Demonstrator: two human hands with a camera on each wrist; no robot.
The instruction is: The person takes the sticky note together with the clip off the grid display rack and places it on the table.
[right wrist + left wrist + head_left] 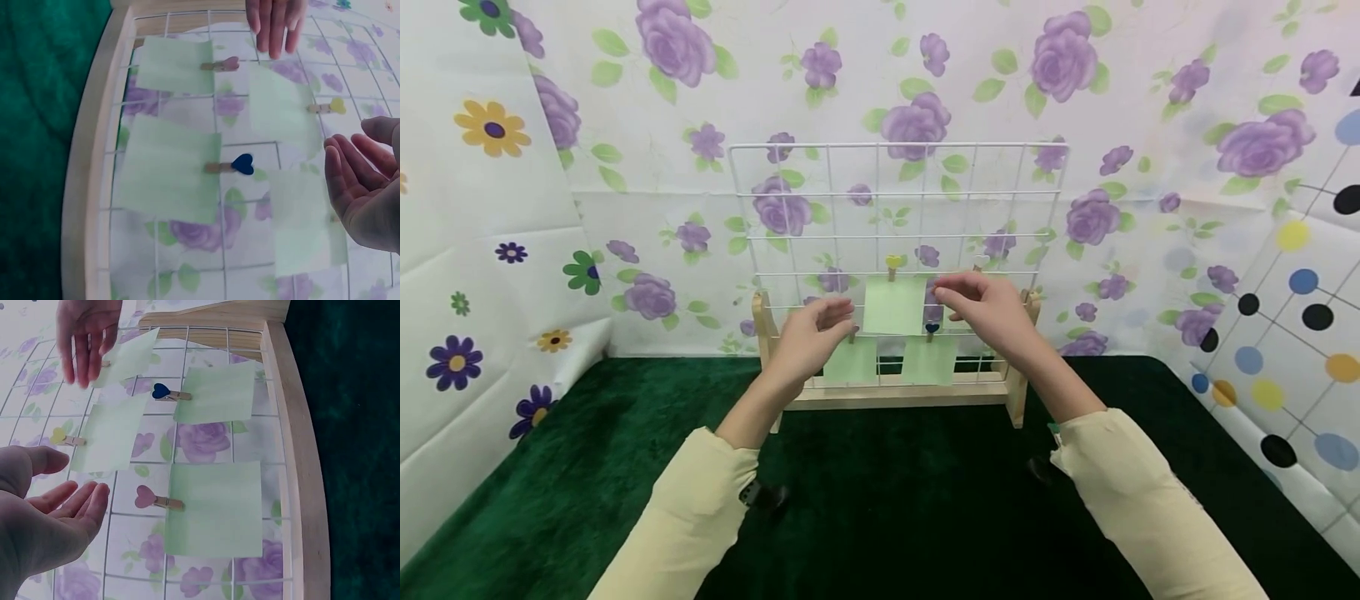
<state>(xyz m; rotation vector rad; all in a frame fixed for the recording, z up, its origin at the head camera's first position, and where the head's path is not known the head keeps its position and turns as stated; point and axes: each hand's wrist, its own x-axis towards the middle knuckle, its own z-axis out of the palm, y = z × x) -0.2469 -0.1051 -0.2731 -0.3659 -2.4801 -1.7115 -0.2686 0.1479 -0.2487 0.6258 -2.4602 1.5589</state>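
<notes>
In the head view, my left hand [808, 342] is just left of a pale green paper note [895, 306] clipped to a white wire grid by a yellow heart clothespin [892, 265]. My right hand [988, 310] lies over another green note, seen whole in the right wrist view as the lower right note [307, 219]. Both hands have loosely bent fingers with nothing between them. Lower down, a dark blue heart clothespin [164, 392] holds one note [215, 394], and a pink heart clothespin [150, 497] holds another [215, 512]. The right hand partly hides the fourth clothespin.
The wire grid [898, 192] stands upright in a wooden base [895, 398] on a dark green cloth [895, 500]. Close behind hangs a flower-printed backdrop [700, 208], with more patterned sheets at both sides.
</notes>
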